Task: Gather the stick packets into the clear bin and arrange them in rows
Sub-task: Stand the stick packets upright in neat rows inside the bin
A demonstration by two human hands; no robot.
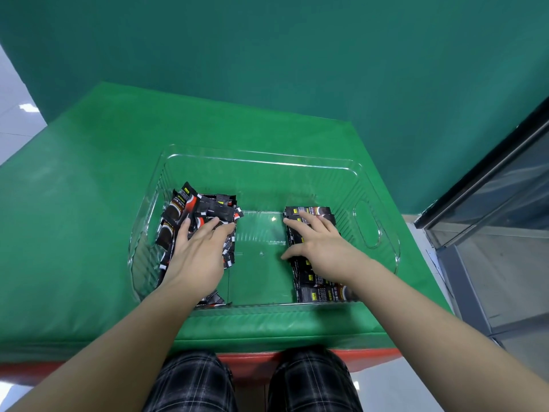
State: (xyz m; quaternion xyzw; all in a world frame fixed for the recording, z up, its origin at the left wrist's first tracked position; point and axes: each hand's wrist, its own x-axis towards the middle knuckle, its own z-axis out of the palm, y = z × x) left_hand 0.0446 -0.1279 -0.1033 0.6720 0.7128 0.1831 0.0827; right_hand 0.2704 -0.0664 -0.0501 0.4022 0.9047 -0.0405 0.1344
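A clear bin (pixel 367 221) sits near the front edge of the green surface (pixel 74 233). A loose pile (pixel 193 212) of dark stick packets fills the bin's left side; a neat row (pixel 312 281) of packets lies along its right side, with bare floor between them. The left hand (pixel 199 251) rests flat on the pile, fingers straight. The right hand (pixel 318 245) presses on the row with fingers spread and straight, gripping nothing.
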